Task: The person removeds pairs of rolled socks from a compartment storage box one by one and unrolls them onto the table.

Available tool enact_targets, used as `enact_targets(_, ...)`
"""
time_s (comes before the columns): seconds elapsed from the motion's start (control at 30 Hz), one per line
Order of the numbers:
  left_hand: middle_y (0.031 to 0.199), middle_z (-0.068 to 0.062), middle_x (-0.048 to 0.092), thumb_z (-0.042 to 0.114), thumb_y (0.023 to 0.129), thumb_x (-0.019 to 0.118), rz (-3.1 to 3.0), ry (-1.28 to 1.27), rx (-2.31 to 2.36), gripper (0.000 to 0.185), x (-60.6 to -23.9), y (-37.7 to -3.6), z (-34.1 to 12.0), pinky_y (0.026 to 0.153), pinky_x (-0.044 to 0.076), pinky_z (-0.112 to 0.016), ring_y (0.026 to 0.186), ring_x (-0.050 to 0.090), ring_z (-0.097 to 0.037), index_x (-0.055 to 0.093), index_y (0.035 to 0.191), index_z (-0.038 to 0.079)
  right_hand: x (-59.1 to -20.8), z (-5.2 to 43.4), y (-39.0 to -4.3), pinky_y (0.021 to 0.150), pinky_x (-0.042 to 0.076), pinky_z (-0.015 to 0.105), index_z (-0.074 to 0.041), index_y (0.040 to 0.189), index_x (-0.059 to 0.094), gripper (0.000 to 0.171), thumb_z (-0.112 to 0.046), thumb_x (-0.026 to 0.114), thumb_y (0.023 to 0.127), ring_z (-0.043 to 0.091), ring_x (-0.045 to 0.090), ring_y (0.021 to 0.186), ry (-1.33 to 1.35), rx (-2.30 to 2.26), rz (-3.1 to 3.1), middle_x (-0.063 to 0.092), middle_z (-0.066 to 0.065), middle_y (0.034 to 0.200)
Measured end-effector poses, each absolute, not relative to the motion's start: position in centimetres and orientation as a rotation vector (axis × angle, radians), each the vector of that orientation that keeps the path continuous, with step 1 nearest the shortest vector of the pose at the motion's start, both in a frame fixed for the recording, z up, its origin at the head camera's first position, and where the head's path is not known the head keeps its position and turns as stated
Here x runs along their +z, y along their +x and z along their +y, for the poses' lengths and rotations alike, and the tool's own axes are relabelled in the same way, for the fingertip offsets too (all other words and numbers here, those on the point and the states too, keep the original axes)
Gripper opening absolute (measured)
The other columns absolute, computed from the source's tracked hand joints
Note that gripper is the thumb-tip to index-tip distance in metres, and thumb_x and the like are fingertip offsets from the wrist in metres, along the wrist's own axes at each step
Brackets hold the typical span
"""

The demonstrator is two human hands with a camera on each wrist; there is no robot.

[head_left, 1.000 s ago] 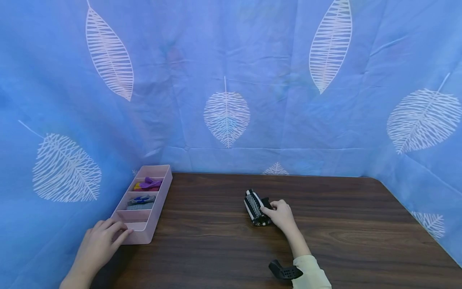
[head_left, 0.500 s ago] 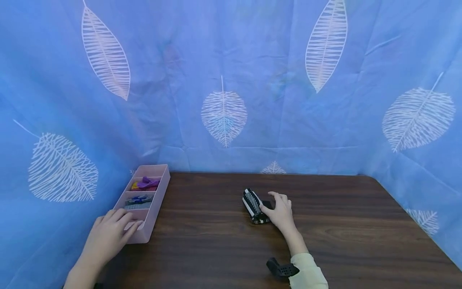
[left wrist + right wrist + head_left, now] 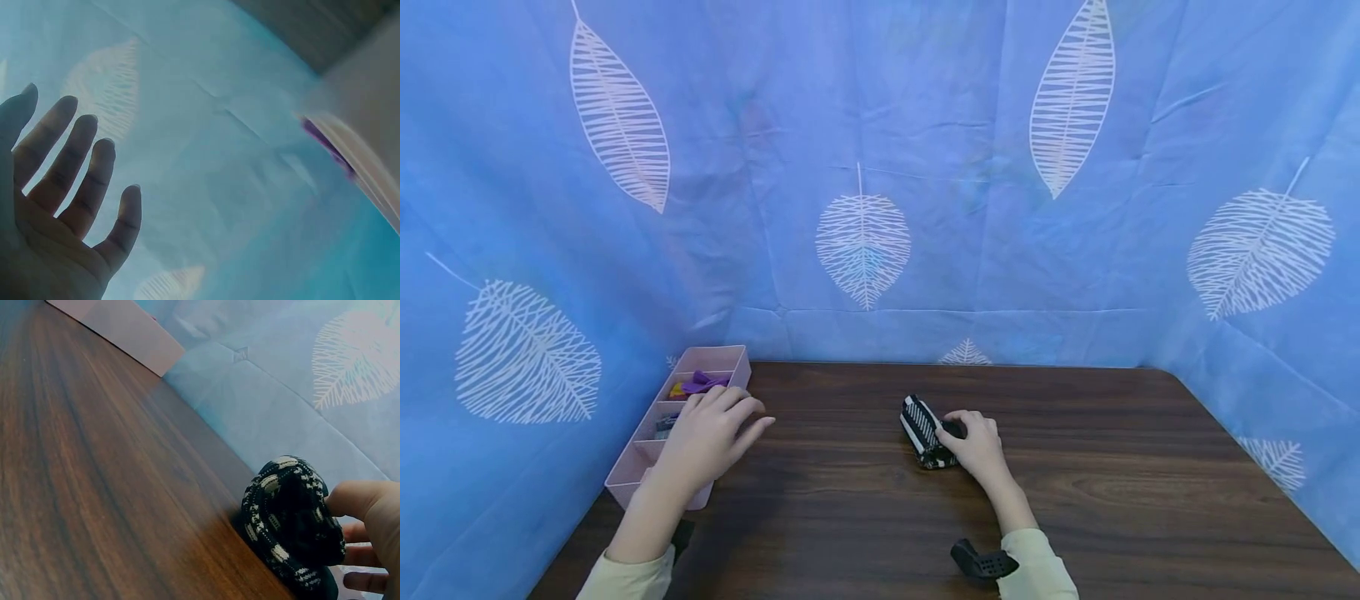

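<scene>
A pink tray (image 3: 730,375) sits at the left end of the brown table (image 3: 1075,500), right beside the blue leaf cloth (image 3: 925,167). The tray has little walls inside that split it into boxes in a row. The far box holds something purple (image 3: 703,382) with a bit of yellow next to it. The next box holds something dark, but the hand hides most of it. What is in the near boxes cannot be seen.

The left hand (image 3: 711,433) is up over the tray. Its fingers (image 3: 69,156) are straight and spread apart, and they hold nothing. They point toward the middle of the table.

The right hand (image 3: 973,442) rests on a rolled-up black and white sock bundle (image 3: 925,429). The bundle lies on the table near the middle, well apart from the tray. The thumb (image 3: 356,497) and fingers curl around its right side and grip it.

The table wood between the tray and the bundle is bare. There is also bare wood to the right of the bundle, up to the cloth at the table's right edge.
</scene>
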State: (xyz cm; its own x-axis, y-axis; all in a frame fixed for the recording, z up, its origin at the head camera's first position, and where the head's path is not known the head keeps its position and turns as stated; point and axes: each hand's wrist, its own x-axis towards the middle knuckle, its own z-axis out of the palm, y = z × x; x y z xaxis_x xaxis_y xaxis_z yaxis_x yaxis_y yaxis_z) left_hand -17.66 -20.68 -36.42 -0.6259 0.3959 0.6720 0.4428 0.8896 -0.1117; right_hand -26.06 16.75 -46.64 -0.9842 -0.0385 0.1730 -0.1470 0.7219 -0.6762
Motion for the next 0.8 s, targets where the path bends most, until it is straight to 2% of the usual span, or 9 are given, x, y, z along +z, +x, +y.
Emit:
enact_targets(0.1, 0.090, -0.003, 0.068, 0.040, 0.090, 0.068, -2.355, -0.584, -0.119, 0.026, -36.1, -18.7, -18.5, 0.074, 0.049, -0.044, 0.086, 0.061, -0.024, 0.071, 0.090, 0.014, -46.7, 16.8, -26.2, 0.096, 0.036, 0.066, -0.007, 0.118, 0.066, 0.035, -0.030, 0.064, 0.091, 0.047, 0.042, 0.124, 0.155, 1.109, -2.794, 0.058, 0.020, 0.132)
enact_targets(0.17, 0.090, -0.001, 0.069, 0.034, 0.085, 0.075, -2.378, -0.563, -0.152, 0.020, -36.1, -19.4, -16.9, 0.075, 0.049, -0.043, 0.087, 0.061, -0.023, 0.072, 0.090, 0.016, -46.7, 16.9, -26.3, 0.097, 0.035, 0.066, -0.007, 0.119, 0.065, 0.035, -0.029, 0.064, 0.092, 0.046, 0.042, 0.125, 0.158, 1.121, -2.805, 0.058, 0.020, 0.132)
enact_targets(0.47, 0.094, 0.005, 0.069, 0.039, 0.091, 0.068, -2.474, -0.577, -0.271, 0.018, -36.9, -21.9, -10.3, 0.076, 0.049, -0.041, 0.086, 0.061, -0.018, 0.072, 0.093, 0.022, -46.4, 16.5, -26.1, 0.098, 0.036, 0.065, -0.008, 0.116, 0.067, 0.032, -0.029, 0.063, 0.093, 0.045, 0.042, 0.124, 0.173, 1.176, -2.805, 0.059, 0.020, 0.130)
enact_targets(0.8, 0.097, 0.004, 0.071, 0.042, 0.094, 0.062, -2.683, -0.549, -0.417, 0.023, -39.1, -24.0, -5.4, 0.078, 0.049, -0.042, 0.091, 0.062, -0.019, 0.072, 0.100, 0.022, -46.2, 16.8, -26.1, 0.098, 0.036, 0.063, -0.007, 0.114, 0.067, 0.031, -0.029, 0.063, 0.093, 0.044, 0.043, 0.123, 0.195, 1.191, -2.807, 0.060, 0.020, 0.128)
